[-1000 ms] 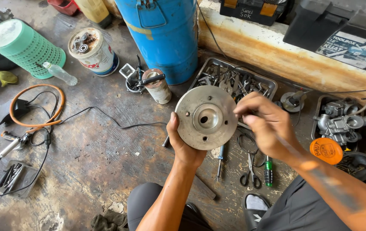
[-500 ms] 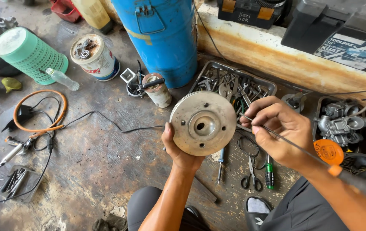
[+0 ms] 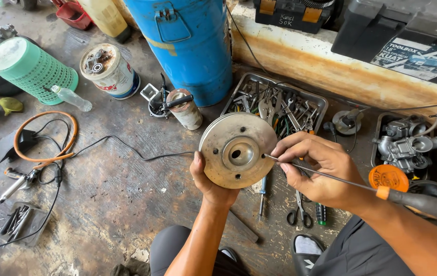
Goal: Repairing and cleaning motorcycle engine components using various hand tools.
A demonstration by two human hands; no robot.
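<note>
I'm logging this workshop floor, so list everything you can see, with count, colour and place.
metal disc: one, grey, held up at centre
thin rod tool: one, steel shaft, orange collar, tip at the disc's rim
drum: one, blue, top centre
tool tray: one, grey, full of tools, behind the disc
basket: one, green, upturned, far left
paint can: one, white, rusty, beside the basket
hose: one, orange, looped, left floor
scissors: one pair, black handles, floor below the hands
carburettor: one, grey, right
left hand: grips the disc from below
right hand: pinches the rod

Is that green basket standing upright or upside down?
Upside down. The green basket rests on its wide flared rim, with its closed, narrower base facing up.
</note>
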